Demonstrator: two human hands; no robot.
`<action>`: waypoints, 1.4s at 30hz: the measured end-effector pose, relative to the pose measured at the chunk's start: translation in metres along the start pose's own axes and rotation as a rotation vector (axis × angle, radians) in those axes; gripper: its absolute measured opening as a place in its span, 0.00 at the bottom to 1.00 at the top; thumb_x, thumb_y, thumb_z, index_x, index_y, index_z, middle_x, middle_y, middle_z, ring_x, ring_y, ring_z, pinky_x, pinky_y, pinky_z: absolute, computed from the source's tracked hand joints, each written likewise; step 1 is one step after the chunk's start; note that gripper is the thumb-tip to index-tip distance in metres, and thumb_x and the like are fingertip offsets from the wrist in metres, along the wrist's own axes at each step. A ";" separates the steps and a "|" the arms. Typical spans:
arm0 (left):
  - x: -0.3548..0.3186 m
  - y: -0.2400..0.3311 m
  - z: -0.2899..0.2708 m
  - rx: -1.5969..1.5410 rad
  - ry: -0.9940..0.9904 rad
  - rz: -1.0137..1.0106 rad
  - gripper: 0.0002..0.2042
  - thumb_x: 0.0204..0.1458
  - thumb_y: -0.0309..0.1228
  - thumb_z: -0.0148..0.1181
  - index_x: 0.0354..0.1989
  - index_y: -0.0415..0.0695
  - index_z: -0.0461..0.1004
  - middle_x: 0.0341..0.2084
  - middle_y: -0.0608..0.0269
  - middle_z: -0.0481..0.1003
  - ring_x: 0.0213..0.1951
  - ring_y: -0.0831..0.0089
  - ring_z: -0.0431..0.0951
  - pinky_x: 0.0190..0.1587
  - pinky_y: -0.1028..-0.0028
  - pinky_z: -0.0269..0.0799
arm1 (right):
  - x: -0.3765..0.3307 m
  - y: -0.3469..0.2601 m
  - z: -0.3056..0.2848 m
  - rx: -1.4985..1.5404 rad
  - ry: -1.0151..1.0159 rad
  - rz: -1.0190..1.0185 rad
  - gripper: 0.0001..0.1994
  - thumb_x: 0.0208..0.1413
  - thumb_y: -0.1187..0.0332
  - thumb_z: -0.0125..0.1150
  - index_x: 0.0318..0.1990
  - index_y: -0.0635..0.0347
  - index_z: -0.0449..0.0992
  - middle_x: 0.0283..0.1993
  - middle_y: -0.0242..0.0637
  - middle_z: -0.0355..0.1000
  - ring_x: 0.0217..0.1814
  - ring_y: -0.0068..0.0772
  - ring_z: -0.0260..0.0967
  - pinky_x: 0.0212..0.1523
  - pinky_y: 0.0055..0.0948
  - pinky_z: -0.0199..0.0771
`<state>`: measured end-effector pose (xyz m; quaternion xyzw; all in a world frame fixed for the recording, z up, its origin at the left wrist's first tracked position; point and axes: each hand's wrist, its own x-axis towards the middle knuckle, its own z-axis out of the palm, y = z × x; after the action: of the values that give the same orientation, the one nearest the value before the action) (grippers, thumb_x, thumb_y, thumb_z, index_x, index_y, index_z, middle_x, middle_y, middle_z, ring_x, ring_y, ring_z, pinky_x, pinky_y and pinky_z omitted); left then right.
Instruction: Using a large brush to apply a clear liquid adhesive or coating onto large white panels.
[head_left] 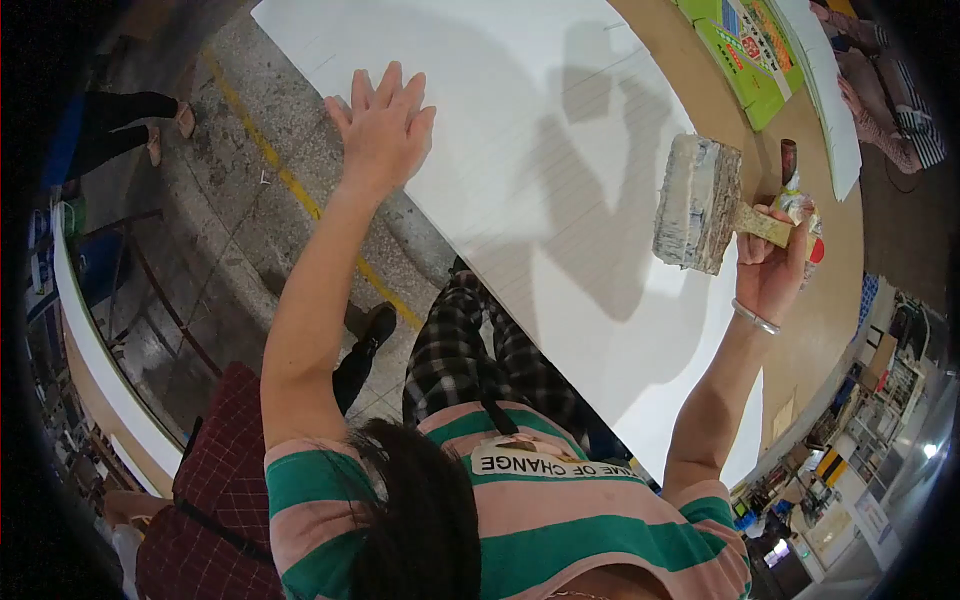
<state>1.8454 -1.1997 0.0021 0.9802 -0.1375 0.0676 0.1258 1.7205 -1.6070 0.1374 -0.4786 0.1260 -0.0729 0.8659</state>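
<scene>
A large white sheet [490,70] with faint lines lies over a brown tabletop [835,270]. On the sheet's left edge, my left hand [385,145] rests flat, its fingers spread and holding nothing. At the right, the fingers of my right hand [772,268] are closed around the tan handle of a wide, flat brush [698,205]. The brush head is crusted with whitish and grey matter and is above the sheet's right side. Just behind my right hand is a crumpled, shiny wrapped item [793,203] with a reddish-brown stick-like end; my fingers partly hide it.
A green printed board [745,65] lies at the far right beside a white panel [828,110]. Another person's hands and striped sleeve [920,135] are beyond it. At left, a person's legs [130,120] stand on grey floor marked by a yellow line [290,185].
</scene>
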 end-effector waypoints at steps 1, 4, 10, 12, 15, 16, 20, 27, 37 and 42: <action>0.000 0.000 0.001 -0.006 0.009 -0.004 0.22 0.55 0.44 0.46 0.58 0.54 0.63 0.62 0.56 0.55 0.64 0.41 0.45 0.59 0.33 0.28 | 0.000 0.001 0.000 0.000 -0.001 0.000 0.22 0.64 0.54 0.38 0.42 0.66 0.72 0.42 0.48 0.71 0.20 0.23 0.56 0.25 0.23 0.58; 0.003 0.005 -0.003 0.074 -0.106 -0.083 0.23 0.57 0.47 0.45 0.61 0.60 0.61 0.64 0.61 0.52 0.66 0.49 0.43 0.63 0.42 0.25 | 0.000 0.002 -0.001 -0.002 0.021 -0.013 0.22 0.64 0.53 0.38 0.42 0.65 0.72 0.42 0.47 0.71 0.20 0.23 0.56 0.25 0.23 0.58; 0.001 0.001 -0.011 -0.224 0.246 -0.257 0.23 0.55 0.42 0.48 0.58 0.48 0.62 0.61 0.48 0.55 0.64 0.46 0.48 0.61 0.39 0.34 | -0.004 0.000 0.002 -0.027 0.077 -0.017 0.23 0.64 0.52 0.38 0.42 0.64 0.72 0.41 0.47 0.72 0.20 0.25 0.58 0.25 0.23 0.59; -0.022 0.017 -0.002 -0.402 0.338 -0.365 0.24 0.55 0.42 0.49 0.59 0.47 0.62 0.60 0.47 0.55 0.64 0.47 0.48 0.61 0.40 0.34 | -0.004 -0.001 -0.004 -0.065 0.050 0.014 0.23 0.64 0.51 0.37 0.42 0.62 0.72 0.41 0.48 0.72 0.21 0.26 0.61 0.24 0.23 0.60; -0.031 0.030 0.003 -0.485 0.329 -0.454 0.23 0.54 0.40 0.50 0.58 0.46 0.63 0.60 0.47 0.56 0.64 0.48 0.48 0.62 0.40 0.33 | -0.006 -0.005 0.009 -0.147 0.047 0.034 0.22 0.64 0.51 0.36 0.42 0.60 0.71 0.42 0.51 0.72 0.22 0.28 0.66 0.25 0.25 0.66; -0.032 0.033 0.006 -0.403 0.249 -0.419 0.22 0.54 0.40 0.51 0.57 0.46 0.65 0.60 0.48 0.57 0.64 0.49 0.48 0.62 0.40 0.32 | -0.006 -0.007 0.012 -0.213 0.024 0.045 0.22 0.64 0.51 0.35 0.42 0.60 0.71 0.42 0.52 0.72 0.22 0.29 0.67 0.26 0.26 0.68; 0.012 0.046 -0.018 -0.186 0.117 -0.321 0.20 0.54 0.40 0.50 0.53 0.45 0.69 0.59 0.51 0.58 0.65 0.49 0.47 0.62 0.39 0.31 | 0.009 -0.013 0.023 -0.251 -0.070 0.066 0.21 0.65 0.55 0.35 0.40 0.64 0.71 0.40 0.54 0.73 0.20 0.30 0.67 0.26 0.26 0.69; 0.014 0.032 -0.037 -0.006 0.098 -0.369 0.20 0.53 0.42 0.49 0.52 0.46 0.71 0.59 0.54 0.59 0.65 0.49 0.47 0.62 0.39 0.31 | 0.014 -0.008 0.056 -0.327 -0.145 0.055 0.20 0.64 0.57 0.37 0.37 0.65 0.72 0.37 0.53 0.73 0.19 0.28 0.62 0.24 0.24 0.65; -0.057 0.048 -0.036 -0.057 -0.078 0.099 0.25 0.52 0.49 0.52 0.57 0.53 0.66 0.62 0.58 0.56 0.65 0.47 0.46 0.62 0.39 0.29 | 0.014 -0.006 0.050 -0.303 -0.132 0.072 0.22 0.64 0.56 0.36 0.37 0.65 0.73 0.36 0.52 0.73 0.17 0.25 0.58 0.22 0.22 0.59; -0.067 0.047 -0.029 -0.071 -0.074 0.050 0.24 0.53 0.49 0.51 0.57 0.53 0.65 0.62 0.58 0.56 0.65 0.47 0.45 0.61 0.39 0.27 | 0.014 -0.001 0.049 -0.310 -0.110 0.060 0.22 0.64 0.55 0.36 0.37 0.65 0.73 0.36 0.52 0.73 0.17 0.25 0.58 0.21 0.22 0.59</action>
<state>1.7649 -1.2182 0.0296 0.9731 -0.1690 0.0293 0.1536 1.7482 -1.5714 0.1608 -0.6058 0.1024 -0.0002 0.7890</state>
